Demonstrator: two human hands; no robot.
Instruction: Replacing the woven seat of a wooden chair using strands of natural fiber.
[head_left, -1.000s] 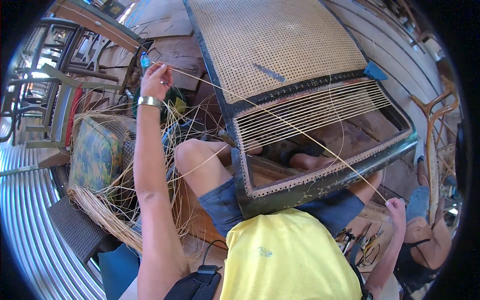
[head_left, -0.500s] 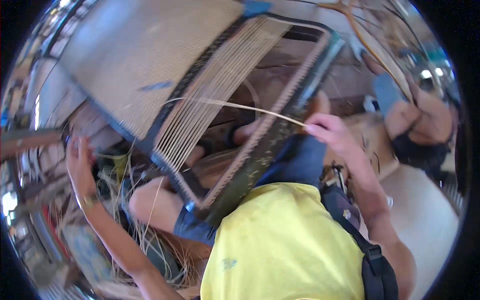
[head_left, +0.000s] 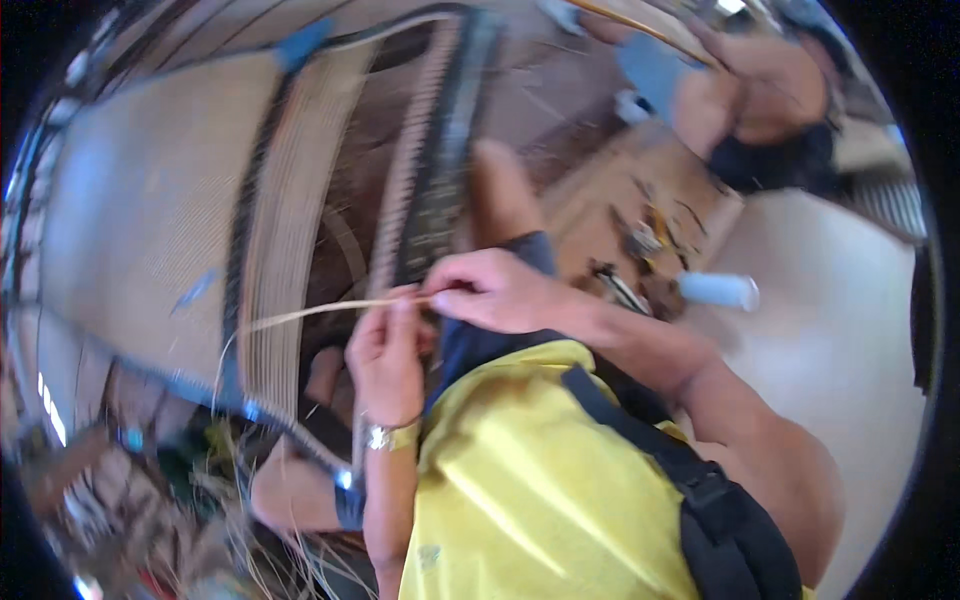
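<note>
My left hand (head_left: 388,355), with a watch on its wrist, pinches a thin pale cane strip (head_left: 330,308). Right beside it, my right hand (head_left: 492,290) grips the same strip near its end, with fingertips almost touching the left ones. From there the strip runs left across a dark frame (head_left: 428,200) that leans over my lap, then bends down past a set of parallel cane strands (head_left: 300,180) strung in that frame. Left of the strands is a finely woven cane panel (head_left: 140,220) within the same framework. Motion blurs part of the view.
Loose cane strands (head_left: 240,490) hang at the lower left. To the right, several tools (head_left: 645,240) lie on a wooden board (head_left: 580,215), near a pale blue cylinder (head_left: 718,291) and a large light-coloured surface (head_left: 830,370). Another person (head_left: 765,100) sits at the far right.
My left hand has come in from the far left and taken hold of the strip beside my right hand. My right hand has moved left. The view has turned, shifting the frame leftward.
</note>
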